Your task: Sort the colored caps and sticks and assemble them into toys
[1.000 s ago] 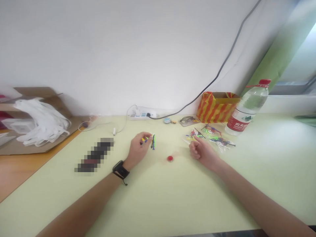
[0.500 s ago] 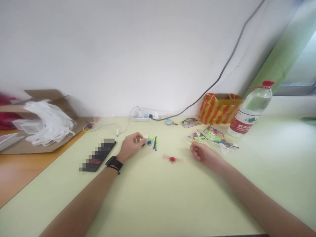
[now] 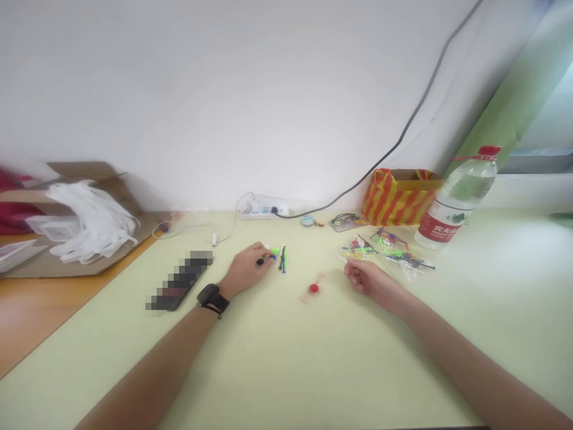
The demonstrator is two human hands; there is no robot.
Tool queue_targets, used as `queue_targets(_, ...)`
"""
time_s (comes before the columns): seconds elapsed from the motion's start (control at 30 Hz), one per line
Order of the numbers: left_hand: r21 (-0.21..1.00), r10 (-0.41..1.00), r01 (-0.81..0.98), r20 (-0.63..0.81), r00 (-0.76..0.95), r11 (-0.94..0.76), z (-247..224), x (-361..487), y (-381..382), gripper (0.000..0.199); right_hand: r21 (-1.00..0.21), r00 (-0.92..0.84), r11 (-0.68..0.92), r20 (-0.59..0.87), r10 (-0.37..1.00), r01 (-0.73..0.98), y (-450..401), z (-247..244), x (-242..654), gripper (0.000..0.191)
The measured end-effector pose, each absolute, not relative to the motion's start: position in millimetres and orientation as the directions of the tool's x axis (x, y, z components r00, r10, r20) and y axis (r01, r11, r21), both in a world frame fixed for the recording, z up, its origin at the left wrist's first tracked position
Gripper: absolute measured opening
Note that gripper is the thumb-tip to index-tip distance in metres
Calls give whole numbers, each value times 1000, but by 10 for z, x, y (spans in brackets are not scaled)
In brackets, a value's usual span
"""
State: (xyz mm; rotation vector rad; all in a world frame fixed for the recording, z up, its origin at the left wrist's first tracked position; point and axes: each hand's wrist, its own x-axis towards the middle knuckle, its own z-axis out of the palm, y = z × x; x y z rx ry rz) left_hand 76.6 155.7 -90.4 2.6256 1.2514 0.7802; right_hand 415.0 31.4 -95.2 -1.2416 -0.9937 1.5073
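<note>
Left hand (image 3: pixel 246 272), left of the red spinner (image 3: pixel 314 288): fingertips close together at the blue disc (image 3: pixel 271 257); grip cannot be told. Right hand (image 3: pixel 369 280), right of the red spinner: fingers pinch 1 white stick (image 3: pixel 341 257). Preferably, grasp the blue disc by its rim.

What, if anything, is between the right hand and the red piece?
Nothing visible: only pale green tabletop separates the right hand from the red piece. The colored sticks lie left of the piece, outside that gap.
</note>
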Motion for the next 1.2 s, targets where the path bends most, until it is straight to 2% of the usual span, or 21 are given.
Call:
queue_targets(0.37,368,738,648,448,504,-667,-896,755,1562,16,-963,-78,-247,-239,968,-113,301,-916,4141,42)
queue_targets(0.53,390,733,624,423,532,-677,-874,779,1527,16,-962,-80,-253,-245,966,-103,299,-921,4139,43)
queue_targets(0.77,403,672,545,537,510,-735,-775,828,1382,10,-969,-90,-237,-231,969,-70,284,-909,4131,46)
queue_targets(1.03,417,624,468,433,651,-779,-736,907,1212,8,-973,-90,-225,-220,971,-57,297,-944,4142,44)
queue_targets(1.2,408,657,515,457,600,-754,-791,925,1265,20,-973,-95,-227,-221,971,-53,282,-918,4130,45)
